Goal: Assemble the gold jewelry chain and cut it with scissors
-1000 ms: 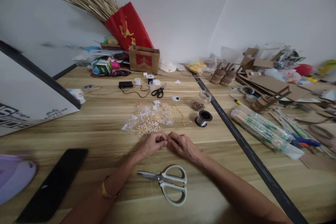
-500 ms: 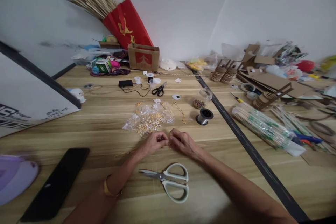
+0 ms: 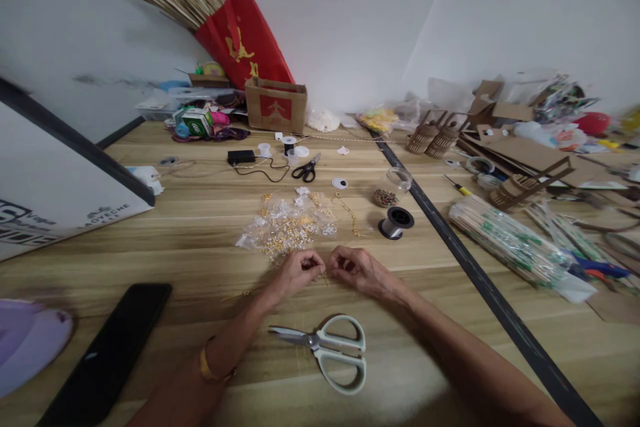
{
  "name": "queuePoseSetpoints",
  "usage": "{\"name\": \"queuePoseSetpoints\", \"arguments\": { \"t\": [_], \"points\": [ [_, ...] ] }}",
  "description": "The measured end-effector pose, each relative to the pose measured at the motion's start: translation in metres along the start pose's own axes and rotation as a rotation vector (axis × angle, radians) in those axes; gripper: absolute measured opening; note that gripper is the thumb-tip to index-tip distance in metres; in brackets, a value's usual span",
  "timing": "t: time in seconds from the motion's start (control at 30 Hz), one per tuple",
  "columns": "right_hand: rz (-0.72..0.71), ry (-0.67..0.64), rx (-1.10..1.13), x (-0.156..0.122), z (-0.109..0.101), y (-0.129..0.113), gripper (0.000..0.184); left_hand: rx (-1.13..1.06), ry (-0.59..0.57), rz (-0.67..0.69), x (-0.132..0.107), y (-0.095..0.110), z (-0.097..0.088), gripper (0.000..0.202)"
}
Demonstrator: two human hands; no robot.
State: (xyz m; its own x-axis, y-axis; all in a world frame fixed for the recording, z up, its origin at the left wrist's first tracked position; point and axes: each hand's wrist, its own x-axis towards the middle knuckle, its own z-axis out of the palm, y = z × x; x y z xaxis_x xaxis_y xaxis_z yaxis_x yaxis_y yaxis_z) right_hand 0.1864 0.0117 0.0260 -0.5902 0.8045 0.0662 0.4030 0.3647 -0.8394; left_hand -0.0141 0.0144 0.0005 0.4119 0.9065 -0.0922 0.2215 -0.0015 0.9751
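Observation:
My left hand (image 3: 300,269) and my right hand (image 3: 356,269) rest on the wooden table (image 3: 210,240), fingers pinched, a small gap between them. A tiny gold piece (image 3: 324,275) hangs between the fingertips; I cannot name it. Just beyond the hands lies a heap of clear packets with gold beads (image 3: 285,225). A gold chain (image 3: 349,212) lies to the right of the heap. White-handled scissors (image 3: 330,350) lie shut just in front of my wrists. A gold bangle (image 3: 210,368) circles my left wrist.
A spool of wire (image 3: 396,221) and a small dish of beads (image 3: 384,197) sit right of the heap. A black phone (image 3: 107,353) lies at front left, black scissors (image 3: 306,168) further back. Bagged sticks (image 3: 505,239) and cardboard pieces (image 3: 525,157) crowd the right; a red bag (image 3: 243,43) stands behind.
My two hands have drawn slightly apart, so the small gold piece now shows between them. The view has shifted a little; nothing else on the table has moved.

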Motion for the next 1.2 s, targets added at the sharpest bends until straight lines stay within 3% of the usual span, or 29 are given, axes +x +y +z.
{"name": "queuePoseSetpoints", "arguments": {
  "t": [0.4,0.8,1.07,1.2],
  "points": [
    [-0.054,0.120,-0.055,0.002,0.009,0.000,0.009,-0.101,-0.073,-0.058,-0.001,0.004,0.000,0.022],
    [0.000,0.166,-0.020,0.003,0.016,-0.002,0.009,-0.017,-0.049,-0.012,0.000,-0.002,0.000,0.014],
    [0.003,0.201,0.014,0.005,0.016,0.002,0.010,-0.072,-0.071,-0.033,0.002,-0.003,-0.003,0.020],
    [-0.032,0.326,-0.003,0.004,0.016,0.003,0.008,-0.126,-0.061,-0.051,0.002,-0.004,-0.003,0.025]
  ]
}}
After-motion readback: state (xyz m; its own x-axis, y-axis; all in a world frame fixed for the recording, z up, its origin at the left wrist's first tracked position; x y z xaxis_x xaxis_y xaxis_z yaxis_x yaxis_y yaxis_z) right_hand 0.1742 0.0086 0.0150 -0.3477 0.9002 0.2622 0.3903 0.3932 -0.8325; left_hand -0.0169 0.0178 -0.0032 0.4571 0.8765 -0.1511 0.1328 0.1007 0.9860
